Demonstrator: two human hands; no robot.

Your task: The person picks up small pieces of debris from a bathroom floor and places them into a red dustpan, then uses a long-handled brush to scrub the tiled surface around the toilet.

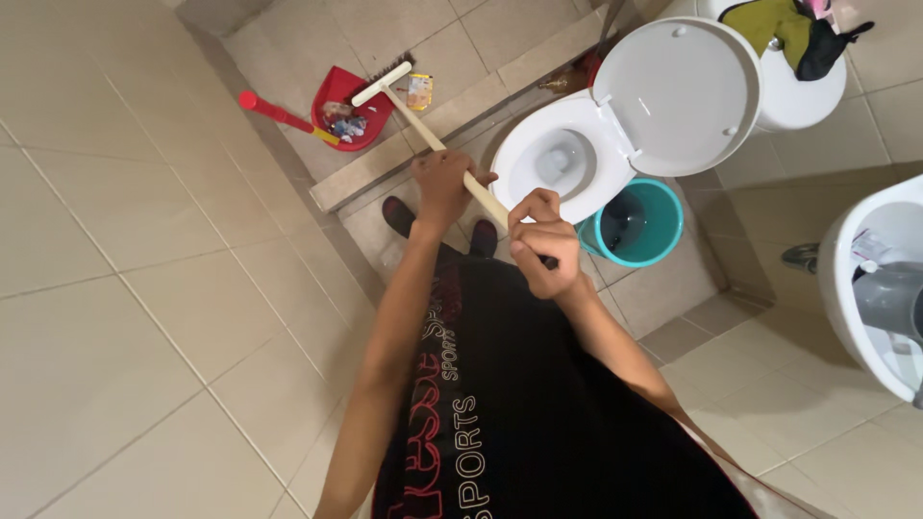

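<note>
Both my hands grip a pale wooden broom handle [415, 117] that runs up and left to a brush head [383, 80] with dark bristles. My left hand [444, 185] holds the shaft lower toward the head, and my right hand [544, 240] is closed on its upper end. The brush head rests at the mouth of a red dustpan [348, 108] with a long red handle; the pan holds several scraps of litter. A yellow wrapper [419, 91] lies just right of the brush head on the tiled floor.
A white toilet [538, 144] with raised lid stands right of the broom, with clothes on its tank [798, 91]. A teal bin [663, 216] sits beside it. A raised tile step [452, 111] crosses the floor. A white basin [856, 288] is at the right edge.
</note>
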